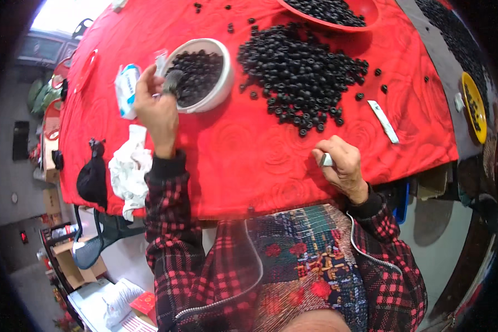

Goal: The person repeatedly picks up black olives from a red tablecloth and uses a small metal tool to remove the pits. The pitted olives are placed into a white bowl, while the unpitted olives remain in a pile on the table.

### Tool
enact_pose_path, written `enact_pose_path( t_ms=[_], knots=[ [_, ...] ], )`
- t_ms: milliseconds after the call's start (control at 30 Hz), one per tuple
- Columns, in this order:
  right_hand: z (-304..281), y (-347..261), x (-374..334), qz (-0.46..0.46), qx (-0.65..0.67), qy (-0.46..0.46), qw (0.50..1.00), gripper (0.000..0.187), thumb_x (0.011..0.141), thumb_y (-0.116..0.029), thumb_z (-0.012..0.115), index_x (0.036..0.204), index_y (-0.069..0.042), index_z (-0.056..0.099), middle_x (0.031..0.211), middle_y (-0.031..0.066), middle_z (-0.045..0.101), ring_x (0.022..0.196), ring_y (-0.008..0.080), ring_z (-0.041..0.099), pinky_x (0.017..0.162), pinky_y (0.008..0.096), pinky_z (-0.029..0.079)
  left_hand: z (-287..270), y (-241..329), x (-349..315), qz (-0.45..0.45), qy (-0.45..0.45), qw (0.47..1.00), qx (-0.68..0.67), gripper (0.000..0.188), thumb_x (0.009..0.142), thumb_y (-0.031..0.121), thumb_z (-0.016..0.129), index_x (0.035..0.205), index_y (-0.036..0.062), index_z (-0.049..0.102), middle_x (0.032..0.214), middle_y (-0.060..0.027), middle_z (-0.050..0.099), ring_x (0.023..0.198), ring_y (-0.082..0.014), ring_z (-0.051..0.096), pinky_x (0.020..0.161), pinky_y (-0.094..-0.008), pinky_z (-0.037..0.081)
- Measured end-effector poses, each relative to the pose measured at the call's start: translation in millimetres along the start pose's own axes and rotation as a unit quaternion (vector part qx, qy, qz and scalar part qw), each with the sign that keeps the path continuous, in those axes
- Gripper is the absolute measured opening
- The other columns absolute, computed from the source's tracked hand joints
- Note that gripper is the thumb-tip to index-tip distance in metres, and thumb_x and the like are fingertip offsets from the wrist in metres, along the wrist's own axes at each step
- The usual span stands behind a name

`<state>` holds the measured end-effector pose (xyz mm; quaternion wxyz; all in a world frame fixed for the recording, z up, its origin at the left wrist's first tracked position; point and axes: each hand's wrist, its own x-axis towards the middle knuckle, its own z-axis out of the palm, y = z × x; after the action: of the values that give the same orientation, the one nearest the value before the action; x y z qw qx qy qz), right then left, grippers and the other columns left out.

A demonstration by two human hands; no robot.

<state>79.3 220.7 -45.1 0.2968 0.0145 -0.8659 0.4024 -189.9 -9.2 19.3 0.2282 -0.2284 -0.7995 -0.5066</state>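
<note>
My left hand [157, 113] is raised at the left rim of a white bucket [224, 88], fingers bent together. A small dark grey piece [173, 81], smeared by motion, shows at its fingertips over the bucket. Many small black ring-shaped parts [196, 74] fill much of the bucket. Close to the table's near edge, my right hand [342, 166] is closed round a small tool with a pale, blunt end [327, 160]; the rest of it is hidden in the fist. Beyond that hand spreads a heap of black ring-shaped parts [301, 72], several with visible center holes.
A red bowl [365, 25] of black parts stands behind the heap. A white strip [383, 122] lies at right, beyond it a yellow dish [476, 108]. Left are a blue-white packet [128, 88], crumpled white cloth [130, 166] and a black bag [92, 180]. Red cloth [232, 171] covers the table.
</note>
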Motion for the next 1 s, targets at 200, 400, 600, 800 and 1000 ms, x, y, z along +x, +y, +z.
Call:
enact_pose_path(
  t_ms=[200, 400, 600, 800, 1000],
  knots=[
    [-1, 2, -2, 0.004, 0.003, 0.011, 1.0, 0.013, 0.076, 0.0, 0.069, 0.084, -0.003, 0.06, 0.065, 0.0086, 0.052, 0.053, 0.0238, 0.052, 0.048, 0.0338, 0.039, 51, 75, -112, 0.052, -0.301, 0.949, -0.077, 0.011, 0.076, -0.003, 0.067, 0.085, 0.0037, 0.069, 0.076, -0.0062, 0.063, 0.071, -0.0142, 0.061, 0.063, -0.0298, 0.049],
    [-2, -2, 1, 0.003, -0.006, 0.013, 1.0, 0.013, 0.076, 0.0, 0.069, 0.084, -0.003, 0.06, 0.065, 0.0088, 0.052, 0.052, 0.0242, 0.051, 0.047, 0.0338, 0.039, 98, 75, -147, 0.062, -0.306, 0.95, -0.01, 0.02, 0.07, 0.014, 0.076, 0.083, 0.0047, 0.063, 0.076, -0.0096, 0.058, 0.064, -0.0255, 0.059, 0.054, -0.0363, 0.047],
    [-2, 0, 1, 0.002, 0.013, 0.021, 1.0, 0.014, 0.076, -0.001, 0.07, 0.086, -0.003, 0.061, 0.065, 0.0086, 0.053, 0.053, 0.0228, 0.052, 0.048, 0.0331, 0.04, 90, 80, -141, 0.006, -0.346, 0.936, -0.067, 0.016, 0.076, 0.011, 0.071, 0.088, 0.0024, 0.065, 0.073, -0.0058, 0.061, 0.063, -0.0149, 0.061, 0.052, -0.0284, 0.046],
    [-4, -17, 7, -0.001, 0.086, 0.007, 0.996, 0.03, 0.071, -0.003, 0.074, 0.098, -0.003, 0.06, 0.074, 0.0106, 0.055, 0.061, 0.0262, 0.057, 0.05, 0.034, 0.044, 43, 89, -146, -0.527, -0.399, 0.594, -0.459, 0.013, 0.089, 0.009, 0.06, 0.098, 0.0012, 0.064, 0.078, -0.0005, 0.06, 0.06, -0.004, 0.052, 0.047, -0.0195, 0.04],
    [2, -31, 5, 0.017, 0.225, -0.109, 0.968, 0.03, 0.072, 0.0, 0.073, 0.101, 0.0, 0.063, 0.08, 0.0079, 0.06, 0.067, 0.0173, 0.057, 0.058, 0.0285, 0.044, 20, 90, -156, -0.489, -0.462, 0.557, -0.487, 0.012, 0.088, 0.003, 0.054, 0.097, -0.0001, 0.062, 0.072, 0.0016, 0.054, 0.057, -0.0036, 0.045, 0.046, -0.019, 0.035]
  ],
)
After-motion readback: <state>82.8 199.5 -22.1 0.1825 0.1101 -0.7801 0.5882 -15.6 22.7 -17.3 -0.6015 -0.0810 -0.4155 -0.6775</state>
